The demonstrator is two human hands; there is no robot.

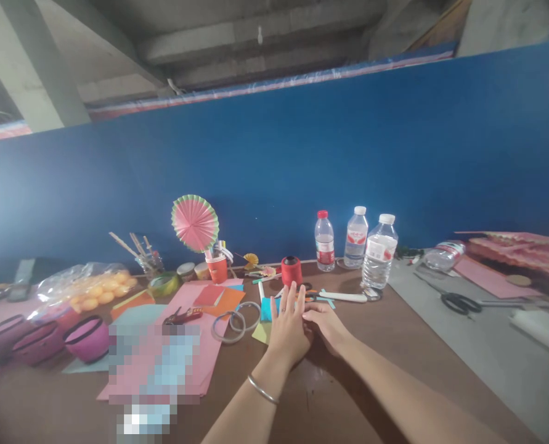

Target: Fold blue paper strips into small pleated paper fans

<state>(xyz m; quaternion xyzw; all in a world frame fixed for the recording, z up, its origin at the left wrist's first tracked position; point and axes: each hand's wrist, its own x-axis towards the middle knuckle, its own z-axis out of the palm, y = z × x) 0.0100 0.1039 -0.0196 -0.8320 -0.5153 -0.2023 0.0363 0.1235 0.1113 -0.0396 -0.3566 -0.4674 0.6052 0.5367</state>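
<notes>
My left hand (291, 330) lies palm down over the brown table, its fingers stretched out and slightly spread. A ring is on one finger and a silver bangle (262, 390) is on the wrist. Against its side rests my right hand (332, 327), with fingers loosely extended toward the left hand and their tips partly hidden. No held object shows in either hand. A bright blue piece (268, 309) and a yellow-green paper (262, 333) lie just beside the left fingers. Beyond the fingertips stands a red spool (291, 271), with orange-handled scissors (307, 293) partly covered.
Three bottles stand behind, including a red-capped one (325, 243). To the left are grey tape rings (230, 328), pink paper (191, 364), pliers (182, 317), a pleated paper fan (195, 223) in a red cup (217, 269) and purple bowls (87, 339). Black scissors (459, 303) lie right.
</notes>
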